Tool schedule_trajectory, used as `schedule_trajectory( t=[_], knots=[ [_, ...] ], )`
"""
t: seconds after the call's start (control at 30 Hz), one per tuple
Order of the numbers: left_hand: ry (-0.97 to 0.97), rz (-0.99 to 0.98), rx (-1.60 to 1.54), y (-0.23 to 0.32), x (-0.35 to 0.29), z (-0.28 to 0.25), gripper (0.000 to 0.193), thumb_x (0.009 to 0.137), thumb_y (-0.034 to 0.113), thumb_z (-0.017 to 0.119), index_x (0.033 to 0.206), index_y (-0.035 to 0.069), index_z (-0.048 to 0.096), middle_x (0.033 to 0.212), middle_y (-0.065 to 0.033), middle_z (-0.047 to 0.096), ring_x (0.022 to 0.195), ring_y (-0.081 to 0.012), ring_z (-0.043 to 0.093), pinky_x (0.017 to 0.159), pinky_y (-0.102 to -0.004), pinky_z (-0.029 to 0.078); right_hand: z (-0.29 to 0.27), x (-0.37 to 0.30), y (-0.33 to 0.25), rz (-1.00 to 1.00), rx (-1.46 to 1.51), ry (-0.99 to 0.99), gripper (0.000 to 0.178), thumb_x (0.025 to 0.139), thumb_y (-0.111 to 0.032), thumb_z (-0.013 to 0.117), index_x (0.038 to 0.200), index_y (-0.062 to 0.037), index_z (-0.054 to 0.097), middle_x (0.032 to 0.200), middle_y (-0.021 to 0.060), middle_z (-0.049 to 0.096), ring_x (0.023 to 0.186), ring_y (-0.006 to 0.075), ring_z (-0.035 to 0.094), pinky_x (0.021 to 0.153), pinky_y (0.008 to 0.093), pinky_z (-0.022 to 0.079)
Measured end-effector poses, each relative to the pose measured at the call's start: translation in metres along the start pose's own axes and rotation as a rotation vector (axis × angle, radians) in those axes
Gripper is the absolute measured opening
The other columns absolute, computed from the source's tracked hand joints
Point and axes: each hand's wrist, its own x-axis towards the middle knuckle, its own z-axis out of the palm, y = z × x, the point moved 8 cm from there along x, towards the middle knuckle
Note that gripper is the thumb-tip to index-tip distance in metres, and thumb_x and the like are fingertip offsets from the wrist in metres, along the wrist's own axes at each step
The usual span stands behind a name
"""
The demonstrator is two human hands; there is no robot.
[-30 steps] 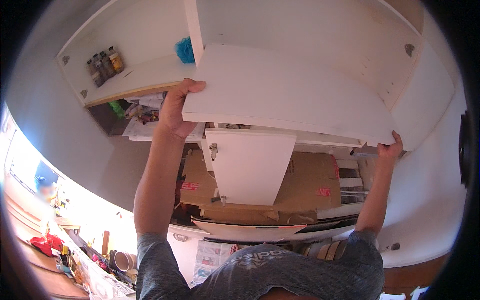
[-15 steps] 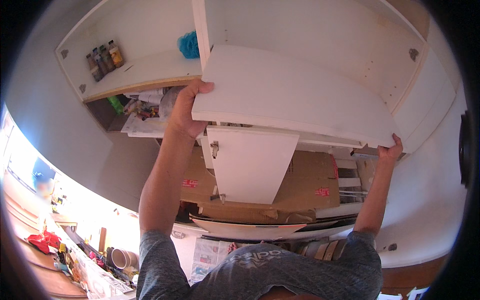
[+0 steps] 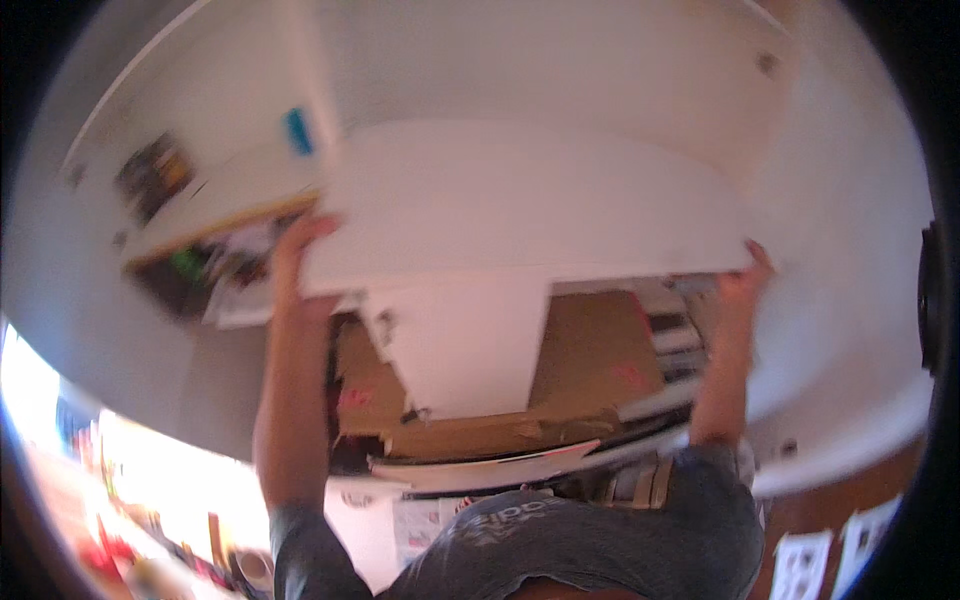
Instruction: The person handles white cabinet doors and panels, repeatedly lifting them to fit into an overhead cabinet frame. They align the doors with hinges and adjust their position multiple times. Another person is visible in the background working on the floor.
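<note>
A wide white shelf board (image 3: 520,200) spans the right bay of a white cabinet, between my two hands. My left hand (image 3: 302,250) grips its left end, thumb on top and fingers below. At the front right corner my right hand (image 3: 748,270) holds the edge, its fingers wrapped over it. Below the board hangs a white cabinet door (image 3: 460,345) with metal hinges on its left side. Motion blurs the view, and the board's far edge blends into the cabinet's back wall.
On the left shelf stand several small bottles (image 3: 155,178) near a blue bath puff (image 3: 298,132). Papers and clutter (image 3: 235,262) fill the compartment beneath. Flattened brown cardboard (image 3: 595,350) sits behind the door, low in the cabinet. Printed sheets (image 3: 800,562) show at the lower right.
The board's right end has come up relative to its left, so its front edge looks more level. Both hands keep their hold. The whole view has shifted and blurred.
</note>
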Motion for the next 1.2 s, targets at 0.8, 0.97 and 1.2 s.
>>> schedule_trajectory(
  t=[0.8,0.97,1.2],
  knots=[
    [-0.008,0.059,-0.094,0.027,-0.005,-0.024,0.046,0.073,0.019,0.063,0.112,-0.004,0.055,0.105,-0.0155,0.060,0.100,-0.0308,0.057,0.095,-0.0454,0.045,0.015,-0.034,-0.002,0.025,0.118,0.092,0.044,0.076,-0.012,0.051,0.117,0.0040,0.045,0.118,0.0204,0.053,0.112,0.0356,0.053,0.099,0.0495,0.043],
    [-0.109,0.064,-0.170,0.034,-0.014,-0.007,0.040,0.077,0.020,0.065,0.108,-0.003,0.057,0.104,-0.0144,0.060,0.100,-0.0299,0.057,0.094,-0.0468,0.046,0.008,-0.034,-0.014,0.085,0.150,0.089,0.047,0.076,-0.011,0.051,0.120,0.0035,0.043,0.120,0.0202,0.051,0.113,0.0354,0.051,0.100,0.0510,0.042],
    [-0.113,0.208,-0.051,0.042,-0.025,-0.016,0.031,0.085,0.023,0.058,0.107,0.001,0.061,0.114,-0.0170,0.059,0.110,-0.0312,0.054,0.097,-0.0489,0.044,0.023,-0.046,-0.023,0.042,0.095,0.095,0.040,0.077,-0.012,0.053,0.113,0.0051,0.048,0.115,0.0200,0.054,0.110,0.0342,0.053,0.097,0.0474,0.044]
  ],
)
